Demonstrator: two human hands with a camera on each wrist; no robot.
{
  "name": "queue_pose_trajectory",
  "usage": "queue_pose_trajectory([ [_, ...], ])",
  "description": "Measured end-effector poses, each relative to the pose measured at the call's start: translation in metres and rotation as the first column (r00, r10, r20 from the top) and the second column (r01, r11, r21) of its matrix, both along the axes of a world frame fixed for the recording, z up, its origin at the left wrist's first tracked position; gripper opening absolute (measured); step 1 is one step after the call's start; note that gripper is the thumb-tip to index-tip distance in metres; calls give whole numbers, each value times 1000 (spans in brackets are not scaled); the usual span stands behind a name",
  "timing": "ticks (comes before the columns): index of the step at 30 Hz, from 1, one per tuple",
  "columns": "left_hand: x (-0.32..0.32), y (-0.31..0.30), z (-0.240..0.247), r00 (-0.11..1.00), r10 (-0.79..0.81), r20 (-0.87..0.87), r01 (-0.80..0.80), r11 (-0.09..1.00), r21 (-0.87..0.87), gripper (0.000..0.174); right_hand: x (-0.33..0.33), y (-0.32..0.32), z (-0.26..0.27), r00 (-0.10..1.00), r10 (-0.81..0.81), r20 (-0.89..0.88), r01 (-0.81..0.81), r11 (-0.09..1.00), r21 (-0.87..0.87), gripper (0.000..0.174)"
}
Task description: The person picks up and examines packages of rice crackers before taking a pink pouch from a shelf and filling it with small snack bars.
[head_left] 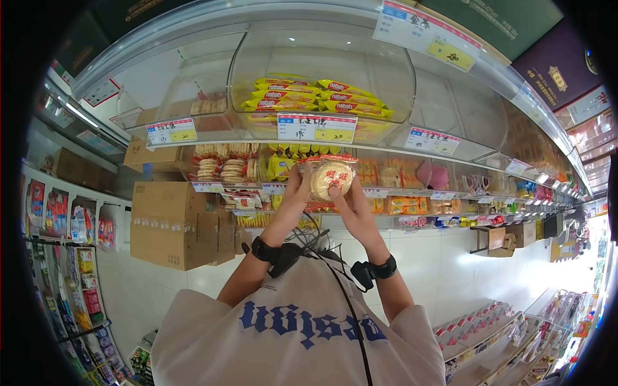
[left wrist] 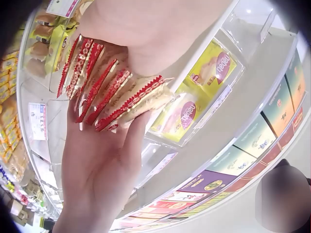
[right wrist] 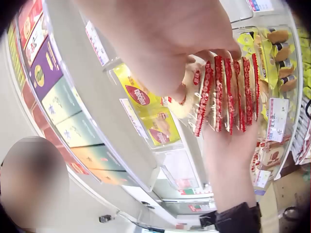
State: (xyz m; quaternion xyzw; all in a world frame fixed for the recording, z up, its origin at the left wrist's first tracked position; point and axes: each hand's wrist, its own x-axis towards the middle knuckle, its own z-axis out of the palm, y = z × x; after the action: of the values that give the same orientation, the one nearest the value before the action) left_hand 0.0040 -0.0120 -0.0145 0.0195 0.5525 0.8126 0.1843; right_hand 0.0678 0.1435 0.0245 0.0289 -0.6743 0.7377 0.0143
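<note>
Between both hands is a stack of round rice crackers in clear wrappers with red printed edges. In the head view my left hand grips the stack's left side. My right hand holds the other side, its thumb lying over the front cracker. In the left wrist view the row of crinkled red wrapper edges shows, with the left hand above and the right hand below. The right wrist view shows the wrapped crackers edge on, between the right hand and the left hand.
Ahead is a shelf with yellow nabati wafer packs in a clear bin. More wrapped crackers fill a lower bin at the left. Price labels line the shelf edges. A cardboard box stands at the left, and a black cable hangs down the shirt.
</note>
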Motion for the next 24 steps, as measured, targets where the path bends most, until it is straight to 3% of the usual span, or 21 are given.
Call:
queue_pose_trajectory([
  [1,-2,-2,-2,999,-3,54,2,999,34,67,0,-1,-2,1000,9,-12,-8,999,52,51],
  [3,-7,-6,-4,987,-12,157,-5,995,103,63,-3,-3,-4,1000,14,-13,-14,1000,-2,55],
  [6,-8,-8,5,980,-71,184,8,946,323,67,-7,-1,-2,998,69,5,-69,997,-45,64],
  [9,0,-13,18,991,-77,-105,64,991,-121,73,-10,-1,-3,995,100,0,-100,995,-28,70],
  [10,0,-14,28,995,-97,-35,94,992,-83,80,-8,-1,-3,995,101,-1,-101,995,-14,72],
  [13,2,-15,29,998,-58,40,56,997,57,77,-12,3,12,984,162,78,-168,982,86,73],
  [14,1,-15,22,999,-30,25,29,998,48,74,-15,5,-3,990,136,26,-139,984,116,73],
  [17,-2,-19,19,996,-21,82,13,996,88,69,-21,27,15,995,78,66,-81,996,41,71],
  [18,-4,-21,21,997,-18,78,13,999,53,65,-28,40,10,992,29,125,-18,996,-92,61],
  [20,-3,-26,28,997,-13,77,5,994,109,64,-51,97,-14,998,-30,54,15,967,255,49],
  [22,0,-31,38,994,-32,102,14,984,180,62,-73,144,-44,984,-178,-22,169,876,451,44],
  [24,0,-31,37,990,-23,137,-3,982,187,63,-91,200,-110,980,-160,-114,190,623,758,38],
])
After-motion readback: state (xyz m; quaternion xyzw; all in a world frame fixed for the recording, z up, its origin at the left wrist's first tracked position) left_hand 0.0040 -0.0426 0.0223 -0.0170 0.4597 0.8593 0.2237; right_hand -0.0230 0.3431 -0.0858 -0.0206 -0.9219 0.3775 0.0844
